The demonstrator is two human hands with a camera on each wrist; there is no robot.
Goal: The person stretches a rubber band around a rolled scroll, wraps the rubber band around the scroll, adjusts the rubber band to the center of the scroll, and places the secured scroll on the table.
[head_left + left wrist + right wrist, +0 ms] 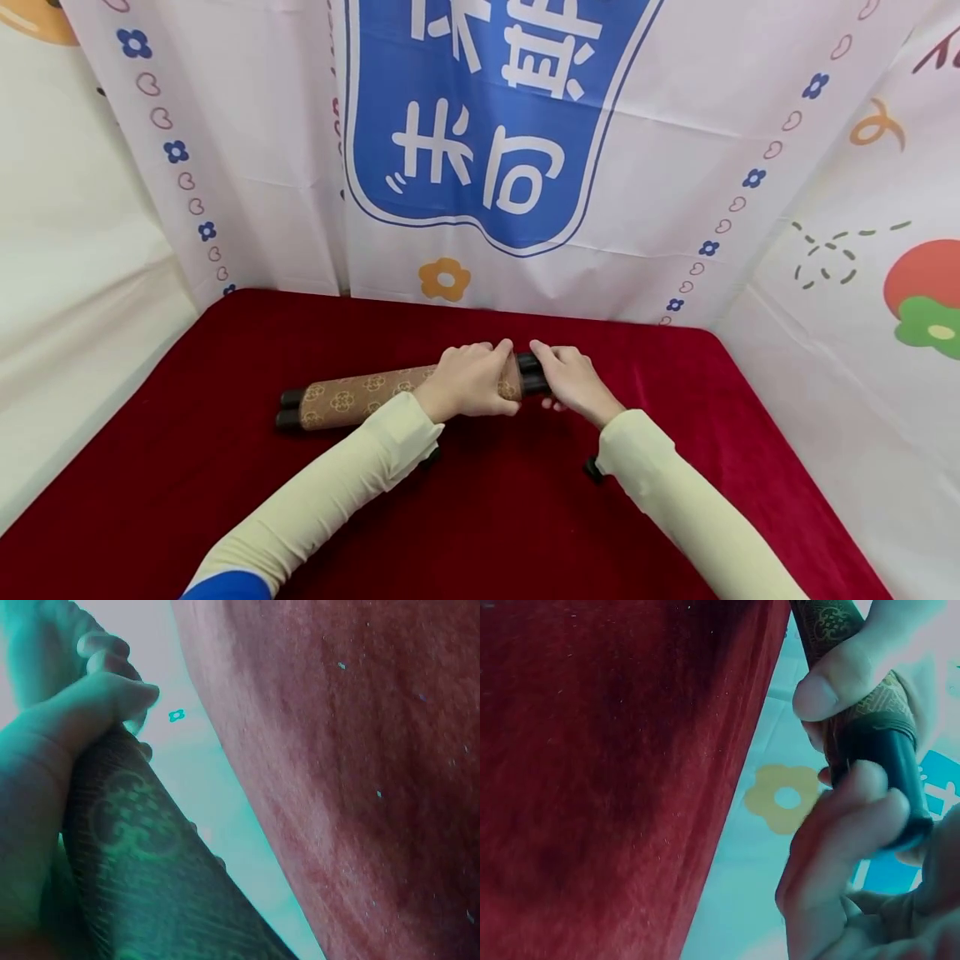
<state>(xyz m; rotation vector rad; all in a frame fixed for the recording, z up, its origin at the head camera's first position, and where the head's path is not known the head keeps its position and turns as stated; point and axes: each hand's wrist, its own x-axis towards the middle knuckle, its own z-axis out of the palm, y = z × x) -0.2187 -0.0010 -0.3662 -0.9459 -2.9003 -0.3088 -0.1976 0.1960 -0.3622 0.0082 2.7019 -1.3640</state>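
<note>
A rolled scroll (pixel 360 396), brown with a pale floral pattern, lies nearly crosswise over the red cloth, with a pair of black rod ends showing on each side. My left hand (pixel 468 379) grips its patterned roll near the right end. In the left wrist view, the thumb (pixel 124 697) lies along the scroll (pixel 142 847). My right hand (pixel 573 383) holds the black rod ends (pixel 532 375) at the right. The right wrist view has its curled fingers (pixel 840 832) against a black rod end (pixel 889 761), with the left thumb (pixel 829 694) just above on the patterned part.
Red velvet cloth (pixel 487 517) covers the table. White printed curtains stand behind and at both sides, the back one (pixel 292 208) bearing a blue sign (pixel 480 125) with white characters and an orange flower (pixel 445 279).
</note>
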